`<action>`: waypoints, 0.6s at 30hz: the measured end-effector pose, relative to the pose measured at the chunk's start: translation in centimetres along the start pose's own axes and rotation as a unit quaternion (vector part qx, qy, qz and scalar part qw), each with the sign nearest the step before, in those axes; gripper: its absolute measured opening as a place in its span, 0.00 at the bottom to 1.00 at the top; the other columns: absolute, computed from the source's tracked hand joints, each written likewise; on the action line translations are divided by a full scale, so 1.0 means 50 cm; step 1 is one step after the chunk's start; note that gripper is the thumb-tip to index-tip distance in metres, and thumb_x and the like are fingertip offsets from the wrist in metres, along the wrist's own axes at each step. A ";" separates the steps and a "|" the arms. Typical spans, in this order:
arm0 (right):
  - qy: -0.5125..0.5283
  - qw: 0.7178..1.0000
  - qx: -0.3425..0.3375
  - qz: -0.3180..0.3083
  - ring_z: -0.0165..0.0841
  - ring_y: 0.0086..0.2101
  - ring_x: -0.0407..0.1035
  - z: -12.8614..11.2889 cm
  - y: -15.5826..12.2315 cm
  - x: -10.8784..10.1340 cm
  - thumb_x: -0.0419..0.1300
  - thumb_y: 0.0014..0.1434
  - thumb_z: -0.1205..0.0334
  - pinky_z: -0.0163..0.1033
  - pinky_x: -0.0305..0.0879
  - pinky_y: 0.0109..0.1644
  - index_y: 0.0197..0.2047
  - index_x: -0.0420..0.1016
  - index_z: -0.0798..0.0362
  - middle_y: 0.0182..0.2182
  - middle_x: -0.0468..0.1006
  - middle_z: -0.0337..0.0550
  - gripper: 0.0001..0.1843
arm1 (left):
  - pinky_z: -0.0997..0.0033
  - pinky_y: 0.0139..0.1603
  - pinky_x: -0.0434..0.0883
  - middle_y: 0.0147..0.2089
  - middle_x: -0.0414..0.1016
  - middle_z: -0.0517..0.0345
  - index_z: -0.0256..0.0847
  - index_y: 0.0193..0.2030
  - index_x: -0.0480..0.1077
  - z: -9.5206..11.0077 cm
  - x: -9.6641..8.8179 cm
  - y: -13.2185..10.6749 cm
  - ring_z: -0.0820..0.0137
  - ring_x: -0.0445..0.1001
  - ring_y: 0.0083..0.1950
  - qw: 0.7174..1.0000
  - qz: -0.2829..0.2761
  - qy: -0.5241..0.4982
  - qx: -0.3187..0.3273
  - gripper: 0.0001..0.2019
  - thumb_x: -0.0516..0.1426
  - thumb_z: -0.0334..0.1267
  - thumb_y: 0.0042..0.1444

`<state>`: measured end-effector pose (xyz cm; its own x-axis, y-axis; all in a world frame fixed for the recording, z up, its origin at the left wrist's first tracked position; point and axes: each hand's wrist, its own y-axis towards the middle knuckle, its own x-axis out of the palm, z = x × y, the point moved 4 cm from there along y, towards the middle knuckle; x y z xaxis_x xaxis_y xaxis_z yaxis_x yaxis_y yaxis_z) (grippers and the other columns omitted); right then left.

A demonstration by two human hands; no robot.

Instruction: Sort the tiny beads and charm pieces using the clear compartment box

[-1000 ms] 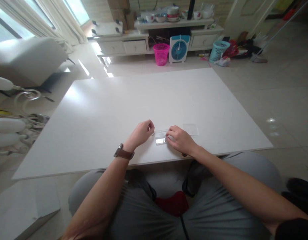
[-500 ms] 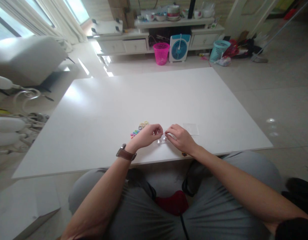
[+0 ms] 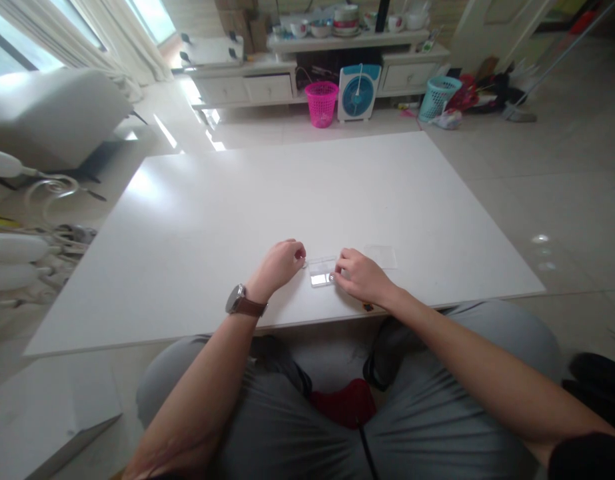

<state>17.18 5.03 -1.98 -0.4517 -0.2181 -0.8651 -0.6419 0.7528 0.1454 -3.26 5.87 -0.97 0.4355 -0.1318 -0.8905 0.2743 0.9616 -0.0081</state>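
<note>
A clear plastic box (image 3: 318, 263) lies between my two hands on the white table (image 3: 287, 193). My left hand (image 3: 280, 263) is just left of the box with its fingers pinched together. At those fingertips shows a small pale ring (image 3: 304, 265); whether it is held or lies on the table is unclear. My right hand (image 3: 360, 275) reaches over the box's right side, thumb and fingers closed on a small round ring-like thing (image 3: 332, 277). Right of that hand a flat clear lid (image 3: 382, 257) rests on the table.
By the near edge, below my right wrist, lies a tiny dark and orange piece (image 3: 368, 307). Past the table are a pink basket (image 3: 322, 107), a blue fan (image 3: 358, 93) and a turquoise basket (image 3: 437, 100). A grey sofa (image 3: 57, 113) stands at the far left.
My hands were close together above the box and have parted, the left one moving left. It now hides the colourful small pieces and pale rings that showed beside it. More of the box is visible.
</note>
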 end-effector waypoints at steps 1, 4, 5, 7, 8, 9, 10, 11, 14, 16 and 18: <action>-0.009 1.000 -0.002 -0.004 0.38 0.41 0.68 -0.001 0.000 0.001 0.60 0.64 0.65 0.42 0.65 0.48 0.31 0.75 0.53 0.36 0.72 0.45 0.08 | 0.65 0.45 0.70 0.39 0.78 0.52 0.39 0.36 0.76 -0.001 0.002 0.000 0.65 0.74 0.39 1.000 -0.005 0.013 0.001 0.08 0.54 0.30 0.57; -0.037 0.999 -0.008 -0.012 0.38 0.42 0.67 -0.005 -0.001 0.002 0.61 0.64 0.64 0.43 0.66 0.47 0.32 0.75 0.53 0.37 0.72 0.46 0.08 | 0.65 0.47 0.71 0.40 0.78 0.51 0.39 0.38 0.77 -0.002 0.012 -0.001 0.64 0.75 0.41 0.999 -0.025 0.041 0.002 0.09 0.55 0.30 0.57; -0.045 0.999 -0.010 -0.015 0.39 0.42 0.67 -0.006 -0.001 0.002 0.61 0.64 0.64 0.43 0.66 0.47 0.32 0.76 0.53 0.37 0.72 0.46 0.08 | 0.65 0.47 0.71 0.40 0.78 0.51 0.39 0.38 0.77 -0.003 0.015 -0.002 0.64 0.75 0.41 0.998 -0.032 0.047 0.003 0.09 0.55 0.29 0.57; -0.059 0.998 -0.013 -0.018 0.39 0.43 0.67 -0.008 -0.001 0.002 0.60 0.65 0.64 0.43 0.67 0.47 0.33 0.76 0.53 0.38 0.72 0.47 0.08 | 0.65 0.48 0.71 0.41 0.78 0.51 0.39 0.37 0.78 -0.004 0.021 -0.002 0.65 0.75 0.41 0.998 -0.040 0.057 0.008 0.10 0.55 0.28 0.57; -0.063 0.998 -0.013 -0.018 0.39 0.43 0.67 -0.008 -0.001 0.001 0.60 0.65 0.64 0.43 0.67 0.47 0.34 0.76 0.53 0.38 0.72 0.47 0.07 | 0.65 0.48 0.71 0.41 0.78 0.51 0.39 0.37 0.78 -0.005 0.024 -0.002 0.64 0.75 0.42 0.997 -0.041 0.063 0.010 0.10 0.55 0.28 0.57; -0.064 0.998 -0.013 -0.017 0.39 0.43 0.67 -0.008 -0.001 0.001 0.60 0.65 0.64 0.43 0.67 0.47 0.34 0.76 0.53 0.38 0.72 0.47 0.07 | 0.65 0.48 0.71 0.41 0.78 0.51 0.39 0.37 0.78 -0.006 0.027 -0.003 0.64 0.75 0.42 0.997 -0.041 0.068 0.012 0.10 0.55 0.28 0.56; -0.064 0.998 -0.013 -0.015 0.39 0.44 0.67 -0.009 0.000 0.001 0.60 0.65 0.65 0.43 0.67 0.48 0.35 0.76 0.53 0.39 0.72 0.47 0.06 | 0.65 0.48 0.71 0.41 0.78 0.50 0.39 0.37 0.78 -0.007 0.029 -0.003 0.64 0.75 0.42 0.996 -0.040 0.075 0.013 0.10 0.55 0.28 0.56; -0.062 0.998 -0.013 -0.013 0.39 0.44 0.67 -0.009 0.000 0.001 0.60 0.65 0.65 0.43 0.67 0.48 0.36 0.76 0.53 0.39 0.72 0.47 0.06 | 0.65 0.48 0.71 0.41 0.78 0.50 0.39 0.37 0.78 -0.008 0.031 -0.003 0.63 0.75 0.43 0.996 -0.041 0.081 0.013 0.10 0.55 0.28 0.57; -0.056 0.998 -0.015 -0.007 0.40 0.44 0.67 -0.010 0.001 0.001 0.60 0.65 0.66 0.43 0.66 0.48 0.37 0.76 0.53 0.39 0.71 0.47 0.05 | 0.64 0.49 0.71 0.41 0.78 0.48 0.38 0.37 0.79 -0.007 0.033 -0.005 0.62 0.75 0.44 0.994 -0.049 0.098 0.006 0.10 0.55 0.28 0.58; -0.049 0.999 -0.019 -0.005 0.40 0.44 0.66 -0.013 0.001 0.001 0.59 0.65 0.67 0.43 0.66 0.48 0.38 0.76 0.53 0.39 0.71 0.47 0.05 | 0.64 0.50 0.71 0.42 0.78 0.48 0.38 0.37 0.79 -0.005 0.033 -0.005 0.62 0.76 0.44 0.993 -0.055 0.103 -0.001 0.11 0.54 0.28 0.58; -0.041 0.999 -0.030 -0.012 0.40 0.44 0.66 -0.017 0.001 0.001 0.58 0.66 0.67 0.43 0.65 0.48 0.39 0.77 0.53 0.39 0.71 0.47 0.06 | 0.64 0.50 0.71 0.42 0.78 0.48 0.38 0.38 0.79 -0.003 0.033 -0.006 0.62 0.76 0.45 0.993 -0.057 0.107 -0.003 0.11 0.54 0.27 0.58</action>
<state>16.59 4.56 -1.61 -0.3862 -0.1821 -0.9043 -0.6893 0.7084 0.1517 -2.72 5.41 -2.50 0.2094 -0.1866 -0.9599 0.3069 0.9445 -0.1167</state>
